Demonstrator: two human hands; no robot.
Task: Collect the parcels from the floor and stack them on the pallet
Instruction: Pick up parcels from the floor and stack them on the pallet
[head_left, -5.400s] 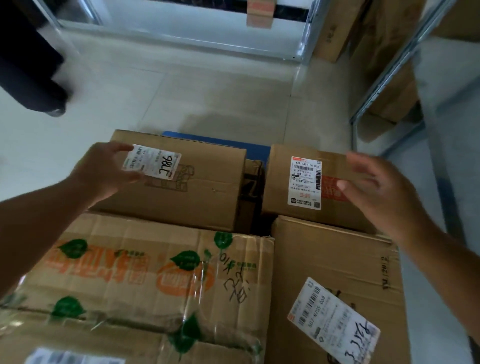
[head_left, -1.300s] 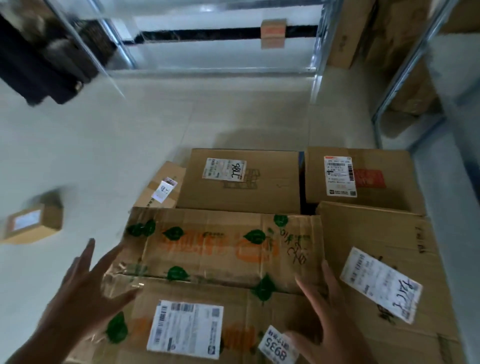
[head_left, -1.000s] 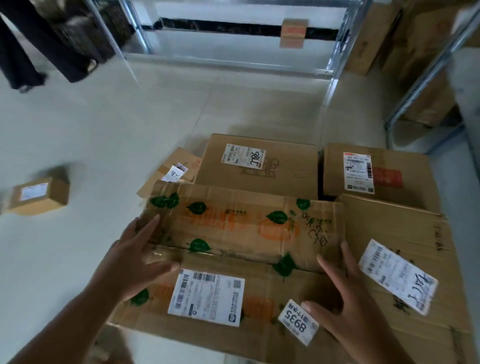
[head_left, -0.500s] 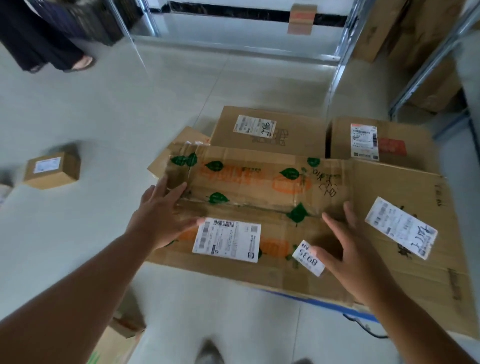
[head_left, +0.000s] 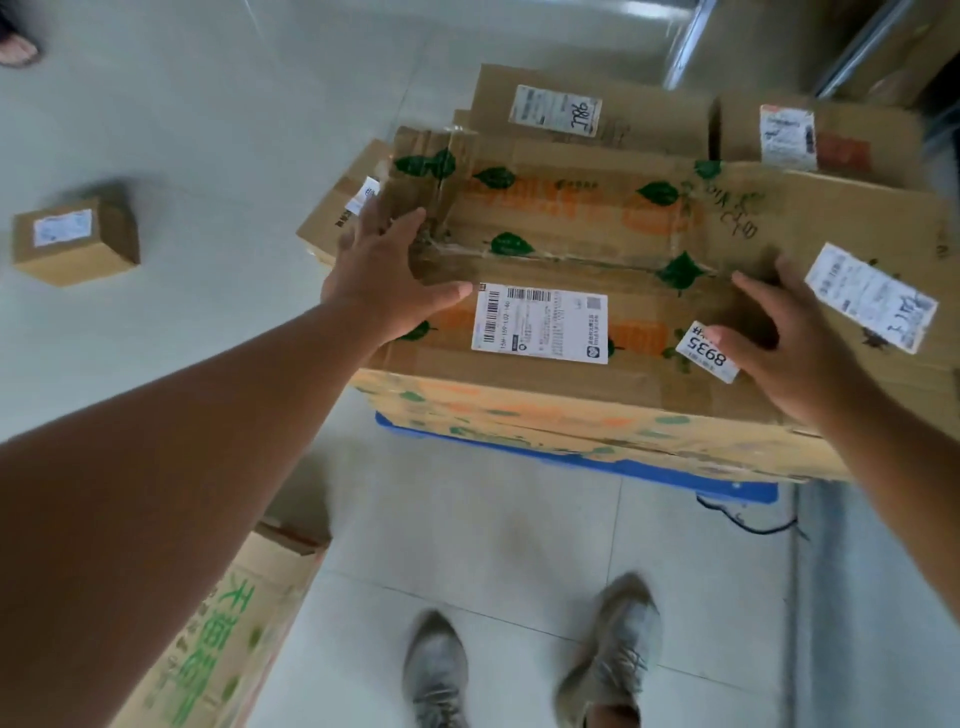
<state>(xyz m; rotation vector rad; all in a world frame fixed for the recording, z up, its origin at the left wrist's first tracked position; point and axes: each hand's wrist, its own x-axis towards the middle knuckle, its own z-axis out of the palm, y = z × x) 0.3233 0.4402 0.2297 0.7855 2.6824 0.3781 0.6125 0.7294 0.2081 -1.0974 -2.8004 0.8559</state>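
Both hands' grip is staying loose, left hand and right hand just pressing flat-fingered on the leaf-print parcel, probably squaring it over the blue pallet.

The big brown cardboard box has green leaves and orange writing on it, plus a white sticker with black stripes. Under it sits a blue plastic pallet. At nine o'clock, a small brown cardboard box has a white sticker. At six o'clock are grey shoes on pale floor tiles.
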